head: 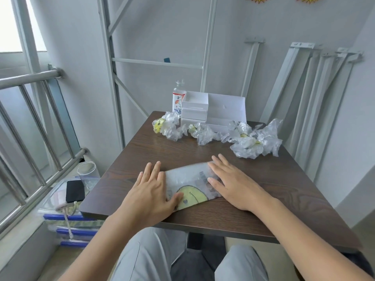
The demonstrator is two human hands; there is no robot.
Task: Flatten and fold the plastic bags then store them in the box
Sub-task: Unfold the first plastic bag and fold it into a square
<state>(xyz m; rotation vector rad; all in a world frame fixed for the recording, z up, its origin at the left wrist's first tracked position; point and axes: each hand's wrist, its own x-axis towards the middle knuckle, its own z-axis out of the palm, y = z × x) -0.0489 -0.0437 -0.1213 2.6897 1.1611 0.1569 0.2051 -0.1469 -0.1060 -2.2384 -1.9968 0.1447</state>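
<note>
Pressing flat with straight, spread fingers, the left hand [151,191] and right hand [229,185] pin the plastic bag [188,184] on the table [263,183], low in the centre of the frame — neither pinches it. Slick film likely springs back or slides once pressure lifts, spoiling the crease. Crumpled bags [251,141] wait upper centre, touching the white box [213,111] — a careless reach could scatter them.

Left hand [151,191], right hand [233,185], fingers flat
</note>
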